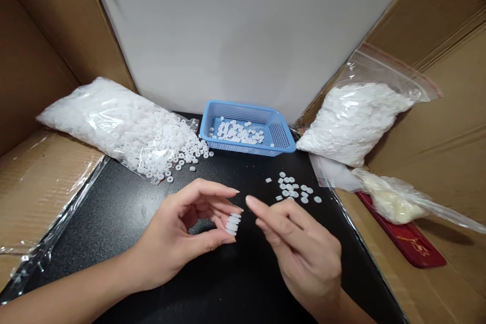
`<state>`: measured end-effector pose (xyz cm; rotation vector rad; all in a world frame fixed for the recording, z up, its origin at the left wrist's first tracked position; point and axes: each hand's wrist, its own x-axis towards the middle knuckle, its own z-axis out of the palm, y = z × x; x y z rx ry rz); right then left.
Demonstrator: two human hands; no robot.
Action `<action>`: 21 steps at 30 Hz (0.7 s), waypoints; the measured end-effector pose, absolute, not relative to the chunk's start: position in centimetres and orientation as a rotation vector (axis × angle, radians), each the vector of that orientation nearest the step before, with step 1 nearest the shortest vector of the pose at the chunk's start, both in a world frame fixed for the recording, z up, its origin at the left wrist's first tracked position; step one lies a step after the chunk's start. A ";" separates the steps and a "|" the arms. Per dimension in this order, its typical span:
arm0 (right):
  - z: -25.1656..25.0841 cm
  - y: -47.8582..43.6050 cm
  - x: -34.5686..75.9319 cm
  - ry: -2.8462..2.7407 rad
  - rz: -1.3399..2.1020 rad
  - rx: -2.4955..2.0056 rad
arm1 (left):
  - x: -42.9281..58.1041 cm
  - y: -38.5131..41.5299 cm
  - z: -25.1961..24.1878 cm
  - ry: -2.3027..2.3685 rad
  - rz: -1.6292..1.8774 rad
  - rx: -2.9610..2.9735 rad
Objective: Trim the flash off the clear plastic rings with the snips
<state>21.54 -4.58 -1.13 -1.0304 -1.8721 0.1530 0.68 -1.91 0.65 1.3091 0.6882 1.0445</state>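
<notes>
My left hand [190, 230] hovers over the black table [125, 212] and pinches a short stack of small white plastic rings [233, 224] between thumb and fingertips. Just to the right of the stack, my right hand [299, 248] has its fingers loosely extended toward it, with nothing visible in them. A small scatter of loose white rings [294, 190] lies on the table just beyond my right hand. Further back, a blue mesh basket [283, 136] holds several white pieces.
A large clear bag of white rings [110, 121] lies at the left, spilling some onto the table. Another clear bag of white parts [353, 119] leans at the right, with a smaller bag [391, 200] and a red box [410, 243] beside it. Cardboard walls enclose both sides.
</notes>
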 end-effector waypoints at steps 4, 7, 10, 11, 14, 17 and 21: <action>-1.2 -4.0 21.8 -1.667 0.283 -1.154 | 0.6 -1.9 0.3 0.646 1.098 1.376; -1.3 -3.8 22.0 -1.583 0.361 -1.243 | 0.5 -1.9 0.2 0.636 1.116 1.393; -1.3 -3.7 22.1 -1.535 0.478 -1.250 | 0.4 -1.9 0.2 0.623 1.129 1.388; -1.3 -3.6 22.1 -1.534 0.506 -1.248 | 0.4 -1.9 0.2 0.622 1.131 1.384; -1.6 -3.5 21.8 -1.518 0.553 -1.225 | 0.4 -1.8 0.3 0.624 1.127 1.372; -2.0 -3.6 21.5 -1.499 0.619 -1.139 | 0.5 -1.8 0.3 0.633 1.122 1.355; -1.8 -4.1 21.7 -1.618 0.612 -1.040 | 0.5 -1.7 0.3 0.643 1.126 1.362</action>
